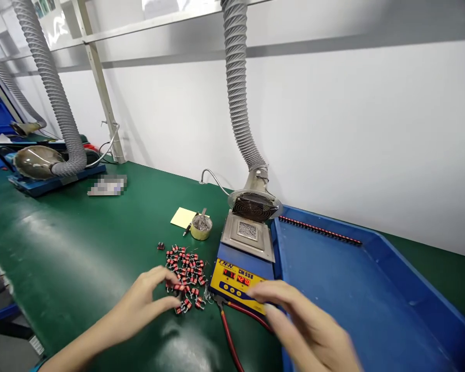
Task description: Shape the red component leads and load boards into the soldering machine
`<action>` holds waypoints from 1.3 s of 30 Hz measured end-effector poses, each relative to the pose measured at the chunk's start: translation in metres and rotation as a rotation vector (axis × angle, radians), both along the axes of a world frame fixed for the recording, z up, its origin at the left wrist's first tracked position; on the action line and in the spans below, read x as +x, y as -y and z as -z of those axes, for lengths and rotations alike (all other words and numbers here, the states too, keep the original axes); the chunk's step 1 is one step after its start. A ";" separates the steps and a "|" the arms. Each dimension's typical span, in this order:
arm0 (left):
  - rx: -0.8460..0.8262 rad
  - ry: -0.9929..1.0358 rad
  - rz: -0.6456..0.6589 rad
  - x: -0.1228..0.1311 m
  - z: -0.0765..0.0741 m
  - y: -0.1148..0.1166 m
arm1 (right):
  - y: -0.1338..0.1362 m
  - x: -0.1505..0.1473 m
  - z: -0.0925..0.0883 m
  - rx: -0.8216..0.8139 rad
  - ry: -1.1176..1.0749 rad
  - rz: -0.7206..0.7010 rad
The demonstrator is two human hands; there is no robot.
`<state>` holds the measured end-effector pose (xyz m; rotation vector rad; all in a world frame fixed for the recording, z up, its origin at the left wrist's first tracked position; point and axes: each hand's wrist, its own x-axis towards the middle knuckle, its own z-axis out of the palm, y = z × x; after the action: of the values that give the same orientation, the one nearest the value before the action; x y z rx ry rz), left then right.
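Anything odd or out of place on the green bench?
Mildly: one small dark-red component sits apart from the loose pile of red components with silvery leads. Thin silvery wire bits lie scattered at the pile's right edge, possibly trimmings. No damage stands out.

Electronics workshop: green workbench (112,232), ribbed fume hoses (237,85), solder pot (243,256) with digital readout (243,280), piled red components (184,270).
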<state>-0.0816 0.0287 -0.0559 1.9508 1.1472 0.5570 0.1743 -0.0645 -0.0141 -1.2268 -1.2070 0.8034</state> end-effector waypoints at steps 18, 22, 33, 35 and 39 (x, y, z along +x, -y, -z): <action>-0.440 1.078 0.009 0.136 -0.046 -0.004 | -0.042 -0.032 0.024 0.049 -0.674 0.098; -0.480 1.329 -0.180 0.133 -0.046 -0.005 | -0.043 -0.043 0.023 -0.001 -0.848 0.014; -0.396 0.879 0.291 0.117 -0.040 0.004 | -0.037 -0.026 0.022 0.118 -0.705 0.124; -0.482 0.948 0.338 0.116 -0.042 0.006 | -0.032 -0.018 0.015 0.148 -0.572 0.177; -0.616 0.958 0.458 0.115 -0.041 0.007 | -0.018 -0.007 0.001 0.027 -0.488 0.084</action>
<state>0.0333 0.0215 -0.0151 1.1024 0.1949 0.6655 0.1670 -0.0461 -0.0149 -0.9761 -0.7610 0.9527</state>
